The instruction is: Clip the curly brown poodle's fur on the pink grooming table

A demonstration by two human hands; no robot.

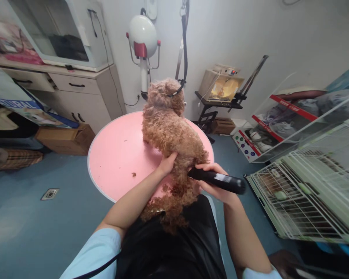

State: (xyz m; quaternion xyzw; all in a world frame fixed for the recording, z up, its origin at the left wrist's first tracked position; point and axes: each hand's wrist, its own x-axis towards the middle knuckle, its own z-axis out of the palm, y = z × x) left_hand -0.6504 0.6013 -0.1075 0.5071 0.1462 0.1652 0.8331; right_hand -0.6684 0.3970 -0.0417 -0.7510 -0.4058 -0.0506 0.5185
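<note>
A curly brown dog [174,128] stands on the round pink grooming table [113,155], its rear toward me and its head turned away. My left hand [168,163] grips the dog's hindquarters, thumb up on the fur; most of its fingers are hidden. In my right hand [216,180] is a black hair clipper [225,181], its front end against the fur at the dog's rear right side. Clumps of cut brown fur [173,209] lie at the near table edge and on my black apron [174,248]. A black loop [178,91] runs round the dog's neck.
A white dryer [143,37] on a stand is behind the table. Drawers [75,87] and a cardboard box [66,139] stand at left. On the right are a wire cage [299,193], a shelf rack [282,120] and a small lit cabinet [221,87] on a black stand.
</note>
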